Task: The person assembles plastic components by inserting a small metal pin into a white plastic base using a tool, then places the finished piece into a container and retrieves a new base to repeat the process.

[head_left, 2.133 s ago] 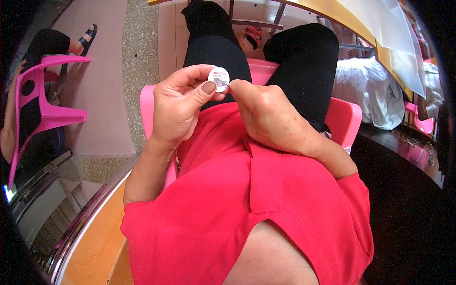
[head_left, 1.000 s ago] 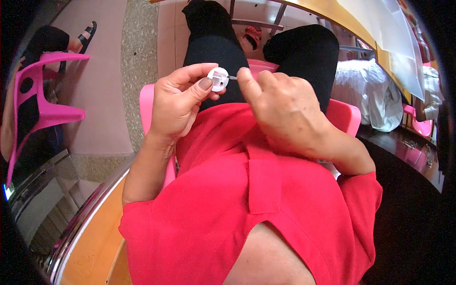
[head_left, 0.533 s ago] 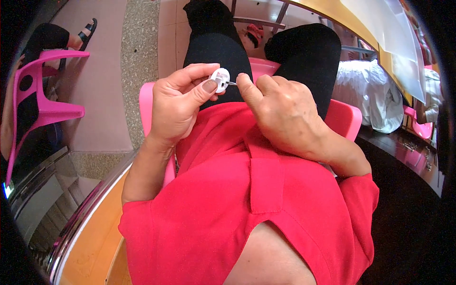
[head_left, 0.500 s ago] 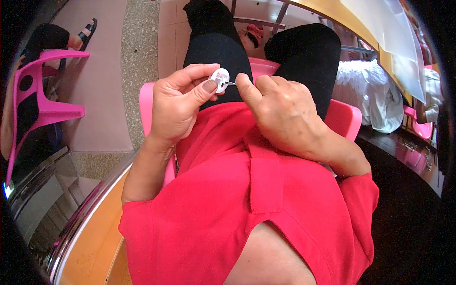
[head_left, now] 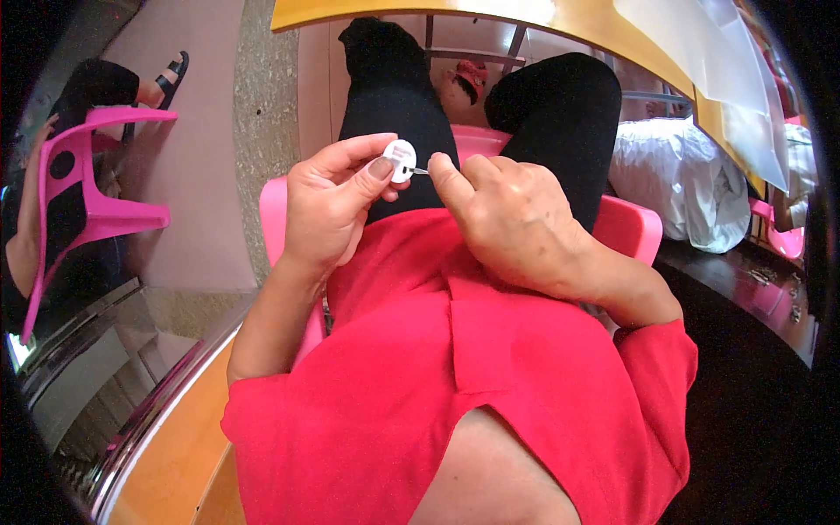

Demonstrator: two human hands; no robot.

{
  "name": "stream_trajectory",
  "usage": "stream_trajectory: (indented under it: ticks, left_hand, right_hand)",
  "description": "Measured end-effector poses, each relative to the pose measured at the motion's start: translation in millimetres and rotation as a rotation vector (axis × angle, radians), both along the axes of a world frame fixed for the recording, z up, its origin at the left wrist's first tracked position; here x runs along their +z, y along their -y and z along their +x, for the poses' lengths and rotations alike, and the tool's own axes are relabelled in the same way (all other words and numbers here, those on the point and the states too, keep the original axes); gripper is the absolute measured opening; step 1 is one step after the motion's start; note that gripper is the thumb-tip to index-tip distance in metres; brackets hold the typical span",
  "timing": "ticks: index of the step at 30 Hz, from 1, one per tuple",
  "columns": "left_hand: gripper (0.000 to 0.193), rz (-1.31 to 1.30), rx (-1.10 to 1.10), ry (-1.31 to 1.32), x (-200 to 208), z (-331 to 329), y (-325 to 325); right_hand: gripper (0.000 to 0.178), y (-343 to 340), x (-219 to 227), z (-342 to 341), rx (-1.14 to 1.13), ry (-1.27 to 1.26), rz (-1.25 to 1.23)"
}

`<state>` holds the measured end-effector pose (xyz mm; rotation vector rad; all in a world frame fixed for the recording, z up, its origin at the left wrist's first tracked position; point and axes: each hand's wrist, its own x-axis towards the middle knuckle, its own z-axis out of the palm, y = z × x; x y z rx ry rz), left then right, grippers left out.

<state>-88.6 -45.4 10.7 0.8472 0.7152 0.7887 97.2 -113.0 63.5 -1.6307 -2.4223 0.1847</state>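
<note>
Seated on a pink chair (head_left: 634,229) over pale floor, I work above my lap. My left hand (head_left: 328,210) pinches the small white disc (head_left: 401,161) upright. My right hand (head_left: 516,223) is closed on a thin metal pin (head_left: 421,171), its tip touching the disc's edge. Insertion looks begun, not finished. Beyond, the yellow desk (head_left: 490,13).

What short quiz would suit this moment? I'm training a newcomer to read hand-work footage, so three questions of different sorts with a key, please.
1. True or false: the left hand pinches the small white disc between thumb and fingers.
2. The right hand holds against the disc: A) a thin metal pin; B) scissors; C) a brush.
3. What colour is the plastic chair under the person?

Key: 1 true; 2 A; 3 pink.
</note>
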Motion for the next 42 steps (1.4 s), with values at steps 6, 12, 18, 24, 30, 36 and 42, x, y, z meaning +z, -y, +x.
stream_trajectory:
  ticks: [6,12,18,24,30,36,42]
  left_hand:
    - [0.023,0.048,-0.021,-0.048,24.8,24.6,-18.7]
    - [0.023,0.450,0.143,-0.249,85.8,95.4,-131.4]
    - [0.040,0.983,0.244,-0.465,172.3,167.0,-361.5]
    - [0.021,1.663,0.313,-0.569,94.1,253.6,-265.6]
    - [0.025,1.652,-0.060,-0.737,17.8,259.4,-203.4]
    - [0.012,0.941,-0.148,-0.525,19.0,228.6,-173.2]
    - [0.032,0.484,-0.340,-0.035,44.4,132.6,-68.3]
  right_hand:
    - [0.022,0.4,7.9,26.9,-0.048,-0.040,-0.029]
    - [0.020,-3.2,-35.0,70.0,-0.160,-0.147,-0.187]
    - [0.020,-11.8,-41.5,94.6,-0.233,-0.223,-0.142]
    - [0.014,-18.5,-33.9,117.9,-0.273,-0.220,-0.181]
    - [0.018,-12.6,-36.3,113.0,-0.245,-0.272,-0.072]
    - [0.013,-17.3,-36.6,116.7,-0.315,-0.539,-0.021]
    - [0.022,-16.9,-13.8,108.9,-0.491,-1.379,-0.317]
